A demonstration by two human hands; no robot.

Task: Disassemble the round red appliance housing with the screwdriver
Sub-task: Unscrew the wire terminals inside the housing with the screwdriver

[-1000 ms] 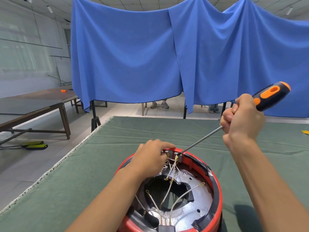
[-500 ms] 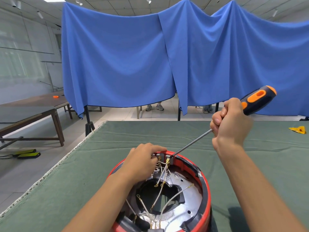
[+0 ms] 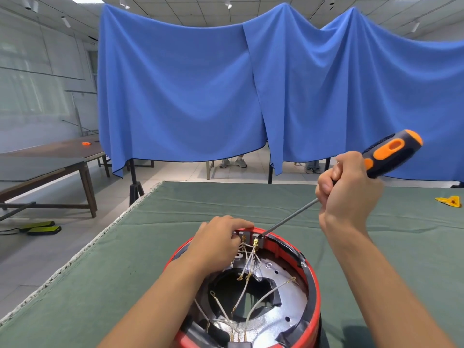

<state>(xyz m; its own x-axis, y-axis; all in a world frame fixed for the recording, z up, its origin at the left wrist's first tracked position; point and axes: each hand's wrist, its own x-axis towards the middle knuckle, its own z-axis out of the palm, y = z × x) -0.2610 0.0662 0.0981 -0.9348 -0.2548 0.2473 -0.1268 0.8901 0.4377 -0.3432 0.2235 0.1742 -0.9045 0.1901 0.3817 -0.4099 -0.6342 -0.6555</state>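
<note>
Gripping screwdriver (image 3: 356, 182) — right hand (image 3: 349, 194); left hand (image 3: 216, 242) curled on red housing (image 3: 315, 285) rim — no legible writing, green bench (image 3: 100, 285).

Green felt cloth (image 3: 155, 247) covers the bench, w/ a frayed white fringe along its left edge. Small yellow scrap (image 3: 450, 201) lies near the right edge, toward the far side. Beyond the far edge, blue drapes (image 3: 190, 96) hang across stands; feet in sneakers (image 3: 233, 163) show under the hem. Off the left edge: dark wooden tables (image 3: 50, 164) on the tiled floor, a small orange item (image 3: 86, 143) on the farther one, and yellow-black pedals (image 3: 40, 227) w/ a cable on the floor.
</note>
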